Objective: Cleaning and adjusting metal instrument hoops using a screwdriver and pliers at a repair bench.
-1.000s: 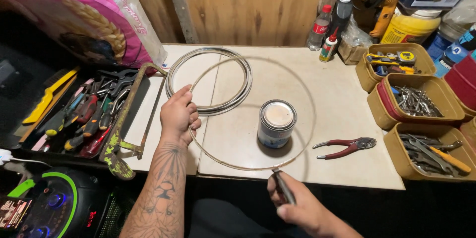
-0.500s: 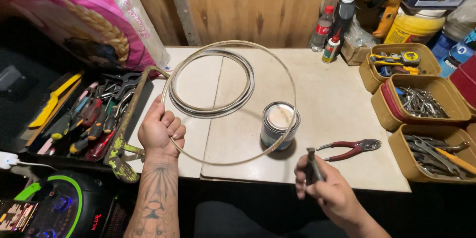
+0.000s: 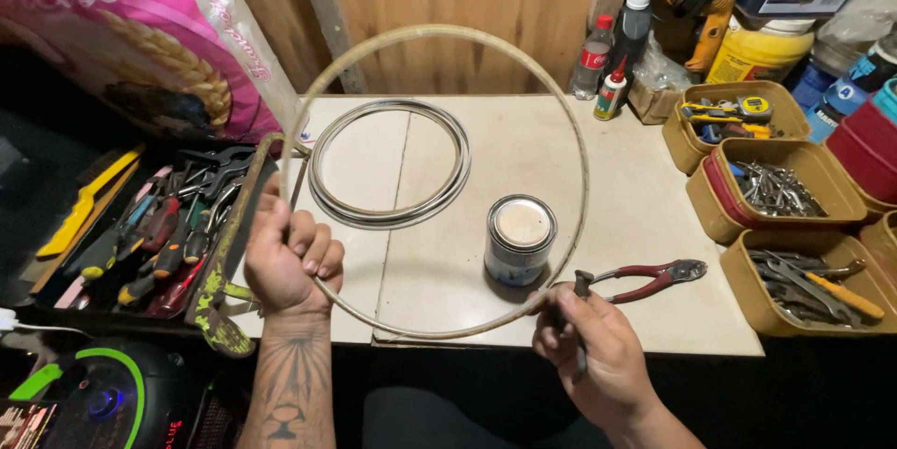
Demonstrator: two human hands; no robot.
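At the far left an open tool tray point(image 3: 140, 253) sits beside the workbench, full of screwdrivers and pliers with coloured handles. The left hand point(image 3: 291, 262) is just right of it, over the bench's near left corner, fingers curled tight around the lower left of a large pale metal hoop point(image 3: 581, 145). The hoop is lifted off the surface and tilted toward the camera, its top arc rising in front of the wooden wall. Seen through the hoop, a coil of thinner metal rings point(image 3: 391, 164) lies flat on the white bench top point(image 3: 523, 131), and a small round tin point(image 3: 519, 239) with a cream lid stands upright nearer the front edge. The right hand point(image 3: 598, 351) is at the hoop's lower right, fingers closed around a slim dark tool point(image 3: 581, 295) whose tip meets the hoop's rim. Just beyond that hand, red-handled pliers point(image 3: 654, 279) rest on the bench. Further right, three yellow bins point(image 3: 775, 192) hold a tape measure, nails and mixed hand tools
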